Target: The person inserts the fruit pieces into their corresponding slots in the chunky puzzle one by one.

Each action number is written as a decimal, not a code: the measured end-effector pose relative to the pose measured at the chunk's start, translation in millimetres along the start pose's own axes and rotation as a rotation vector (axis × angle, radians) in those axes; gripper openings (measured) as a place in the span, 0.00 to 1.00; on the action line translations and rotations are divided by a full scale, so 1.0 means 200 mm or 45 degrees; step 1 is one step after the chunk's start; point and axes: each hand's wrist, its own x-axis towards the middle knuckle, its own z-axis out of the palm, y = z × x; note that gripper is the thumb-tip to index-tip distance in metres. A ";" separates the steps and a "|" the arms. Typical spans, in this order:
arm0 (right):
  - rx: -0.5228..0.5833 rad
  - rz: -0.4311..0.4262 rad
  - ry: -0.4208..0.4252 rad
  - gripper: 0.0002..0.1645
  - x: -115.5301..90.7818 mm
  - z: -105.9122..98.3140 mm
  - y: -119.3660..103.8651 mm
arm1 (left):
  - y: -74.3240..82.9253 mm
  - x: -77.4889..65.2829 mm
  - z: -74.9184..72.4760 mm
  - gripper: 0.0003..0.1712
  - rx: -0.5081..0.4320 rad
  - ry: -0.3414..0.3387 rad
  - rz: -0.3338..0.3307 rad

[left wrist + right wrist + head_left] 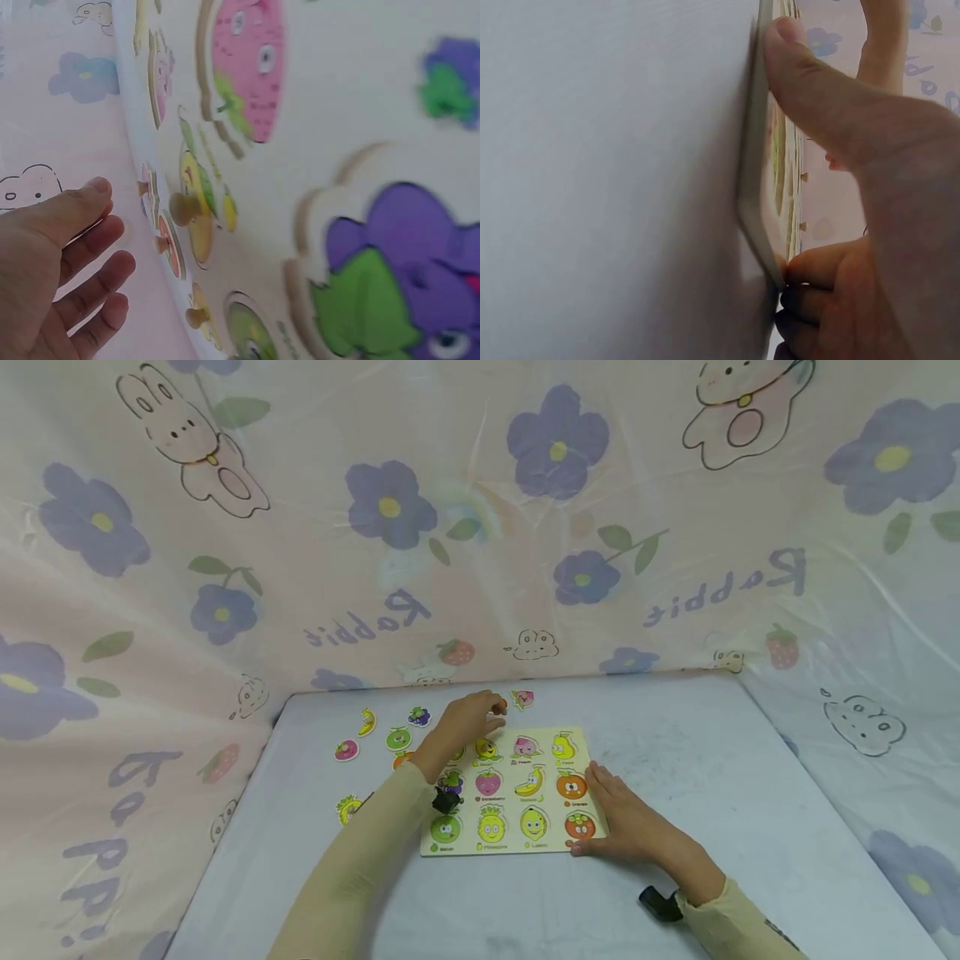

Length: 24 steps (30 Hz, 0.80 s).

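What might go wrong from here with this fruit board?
The left hand, close to the red piece, might knock the pink piece beside it. The left sleeve partly hides the spiky yellow piece from the head camera, so the arm could nudge it unnoticed. If the right hand at its edge pushes, the fruit board may slide.

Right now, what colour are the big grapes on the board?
Purple; the grapes show best in the left wrist view.
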 end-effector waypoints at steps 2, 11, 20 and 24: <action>-0.002 0.000 -0.001 0.82 0.00 0.00 0.00 | 0.00 0.03 0.00 0.14 -0.016 0.021 0.011; 0.004 0.019 -0.004 0.82 0.00 0.00 0.00 | 0.03 0.14 0.02 0.16 -0.017 0.055 0.009; -0.005 0.012 -0.010 0.83 0.00 -0.01 0.00 | 0.05 0.22 0.07 0.16 -0.118 0.038 -0.100; -0.001 -0.005 -0.005 0.83 0.00 -0.01 0.00 | 0.05 0.25 0.09 0.15 -0.113 0.055 -0.119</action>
